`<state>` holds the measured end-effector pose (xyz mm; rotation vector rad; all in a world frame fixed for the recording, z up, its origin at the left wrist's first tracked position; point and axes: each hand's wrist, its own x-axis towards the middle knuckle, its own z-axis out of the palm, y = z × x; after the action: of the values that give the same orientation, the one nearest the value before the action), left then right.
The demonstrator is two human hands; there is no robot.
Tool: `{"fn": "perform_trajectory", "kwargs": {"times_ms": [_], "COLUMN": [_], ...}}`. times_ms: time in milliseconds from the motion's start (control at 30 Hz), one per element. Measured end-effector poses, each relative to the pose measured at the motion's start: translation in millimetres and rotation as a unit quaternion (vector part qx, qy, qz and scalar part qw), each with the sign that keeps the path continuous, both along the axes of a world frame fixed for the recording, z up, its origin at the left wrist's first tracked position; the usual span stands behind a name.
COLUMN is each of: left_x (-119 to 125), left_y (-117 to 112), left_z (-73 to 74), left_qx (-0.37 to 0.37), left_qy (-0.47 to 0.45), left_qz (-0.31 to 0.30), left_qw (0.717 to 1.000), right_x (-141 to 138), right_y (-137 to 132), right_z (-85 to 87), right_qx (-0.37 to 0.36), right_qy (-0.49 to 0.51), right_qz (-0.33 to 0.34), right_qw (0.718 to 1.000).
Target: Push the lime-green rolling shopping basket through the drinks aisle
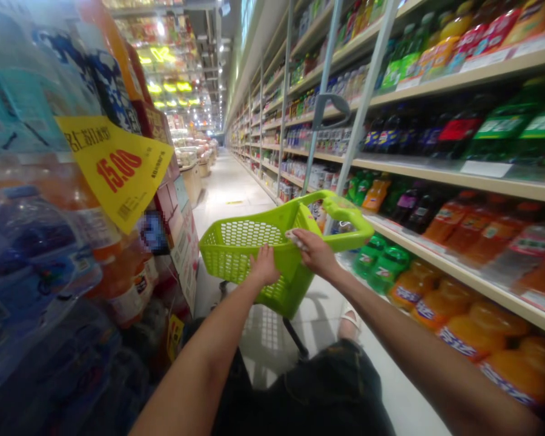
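Note:
A lime-green shopping cart (300, 284) with a perforated basket stands in front of me, turned sideways across the aisle. My left hand (266, 266) rests against the outer side of the basket, its fingers spread and their tips near the rim. At the rim, close to the handle end, my right hand (317, 251) is closed on a small crumpled white wipe (297, 238); whether it is paper or cloth I cannot tell. The wipe touches the rim or lies just over it. No goods show in the visible part of the basket.
Long shelves (463, 175) of bottled drinks line the right side, with large orange soda bottles (458, 333) at floor level. Stacked wrapped bottles (31, 254) and a yellow price sign (118, 169) crowd close on the left. A tiled aisle (222, 175) runs ahead.

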<state>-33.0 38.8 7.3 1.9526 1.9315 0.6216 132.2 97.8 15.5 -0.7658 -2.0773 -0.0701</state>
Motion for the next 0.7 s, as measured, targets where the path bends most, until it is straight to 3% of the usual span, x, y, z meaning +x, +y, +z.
{"fn": "perform_trajectory", "kwargs": {"times_ms": [67,133,267,333,367,467,567,700], "left_x": [10,25,49,50,47,34,23,19], "left_y": [-5,-10,-23,-30,-34,-46,-56,-66], "left_z": [3.4,8.4,22.6,28.2,29.5,26.8,18.3,9.2], "left_qx": [0.024,0.034,0.004,-0.015,-0.027,-0.049,-0.027,-0.034], "left_qy": [-0.198,-0.376,-0.576,-0.668,-0.692,-0.696,-0.698,-0.663], "left_qz": [0.031,0.048,0.002,-0.037,-0.052,-0.053,-0.037,-0.028], "left_qw": [0.979,0.925,0.817,0.744,0.719,0.715,0.715,0.747], "right_x": [0,-4,-17,-22,-23,-23,-24,-29], "right_y": [-14,-32,-70,-85,-89,-96,-98,-105], "right_z": [3.8,6.0,6.2,5.6,5.4,4.3,1.3,-4.4], "right_qx": [-0.024,-0.041,-0.049,-0.082,-0.110,-0.192,-0.276,-0.411], "right_qy": [0.067,0.130,0.136,0.124,0.127,0.181,0.277,0.329], "right_qz": [-0.021,-0.043,0.003,0.052,0.074,0.092,0.042,0.037], "right_qw": [0.997,0.990,0.990,0.988,0.983,0.960,0.920,0.849]}}
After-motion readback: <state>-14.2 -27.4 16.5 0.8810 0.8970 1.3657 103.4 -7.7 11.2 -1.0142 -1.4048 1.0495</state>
